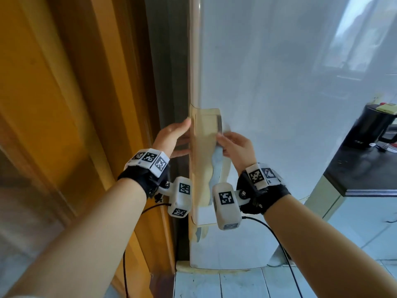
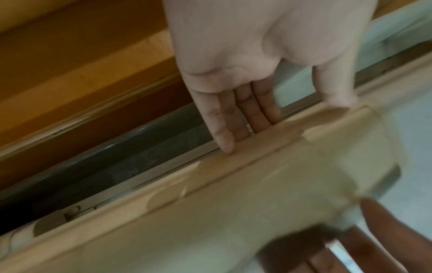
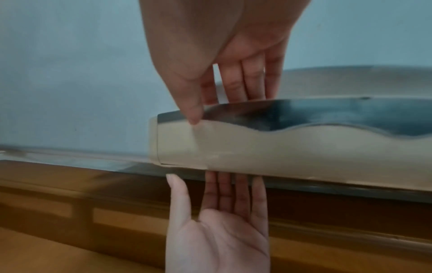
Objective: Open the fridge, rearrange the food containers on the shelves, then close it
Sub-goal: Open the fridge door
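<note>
The pale fridge door (image 1: 279, 93) is closed, so no shelves or containers show. A beige handle (image 1: 206, 138) runs down its left edge. My left hand (image 1: 174, 136) reaches in from the left. Its straight fingers (image 2: 243, 118) slip behind the door's edge beside the handle (image 2: 280, 175), with the thumb up near the handle's top. My right hand (image 1: 236, 147) comes from the right. Its fingers (image 3: 245, 81) go into the dark recess of the handle (image 3: 280, 149), and its thumb presses on the front lip, pinching it. The left wrist view is blurred.
An orange wooden door (image 1: 64, 104) stands close on the left, with a narrow dark gap between it and the fridge. A black kettle (image 1: 373, 127) sits on a dark counter (image 1: 365, 175) at the right. Pale floor planks (image 1: 236, 282) lie below.
</note>
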`<state>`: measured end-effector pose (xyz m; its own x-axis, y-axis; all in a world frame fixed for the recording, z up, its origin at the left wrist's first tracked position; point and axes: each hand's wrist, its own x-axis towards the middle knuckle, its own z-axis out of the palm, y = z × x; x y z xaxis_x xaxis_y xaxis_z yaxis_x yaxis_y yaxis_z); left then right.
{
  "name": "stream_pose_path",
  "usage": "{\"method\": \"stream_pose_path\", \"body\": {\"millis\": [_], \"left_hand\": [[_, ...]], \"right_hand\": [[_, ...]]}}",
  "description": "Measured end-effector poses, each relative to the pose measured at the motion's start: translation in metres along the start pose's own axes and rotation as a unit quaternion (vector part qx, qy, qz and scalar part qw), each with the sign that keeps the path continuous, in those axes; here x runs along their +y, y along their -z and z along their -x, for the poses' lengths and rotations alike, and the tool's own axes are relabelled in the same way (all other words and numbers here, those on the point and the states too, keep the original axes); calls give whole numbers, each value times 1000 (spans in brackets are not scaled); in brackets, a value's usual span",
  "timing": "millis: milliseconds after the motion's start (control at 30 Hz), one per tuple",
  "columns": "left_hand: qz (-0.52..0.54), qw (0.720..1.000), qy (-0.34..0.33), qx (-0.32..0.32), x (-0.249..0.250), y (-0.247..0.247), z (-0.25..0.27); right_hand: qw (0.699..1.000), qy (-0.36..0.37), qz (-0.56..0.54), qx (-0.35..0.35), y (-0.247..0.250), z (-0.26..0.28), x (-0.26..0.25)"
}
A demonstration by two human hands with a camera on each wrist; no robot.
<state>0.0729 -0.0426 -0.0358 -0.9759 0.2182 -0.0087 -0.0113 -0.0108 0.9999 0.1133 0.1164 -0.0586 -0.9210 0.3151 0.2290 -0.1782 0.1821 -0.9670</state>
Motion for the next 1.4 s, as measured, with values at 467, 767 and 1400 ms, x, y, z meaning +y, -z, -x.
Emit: {"method": "stream_pose_path", "body": {"millis": [467,767,1400], "left_hand": [[54,987,-104,-113,16,-75,75],[64,975,-148,-154,9,-171,136],[-224,888,-330,-230,8,-418,251]], "right_hand": [[988,58,-44,133,90,137,-3],[971,61,-73,220,208,206,-1],[915,-10,-47,401,408,321,13]]}}
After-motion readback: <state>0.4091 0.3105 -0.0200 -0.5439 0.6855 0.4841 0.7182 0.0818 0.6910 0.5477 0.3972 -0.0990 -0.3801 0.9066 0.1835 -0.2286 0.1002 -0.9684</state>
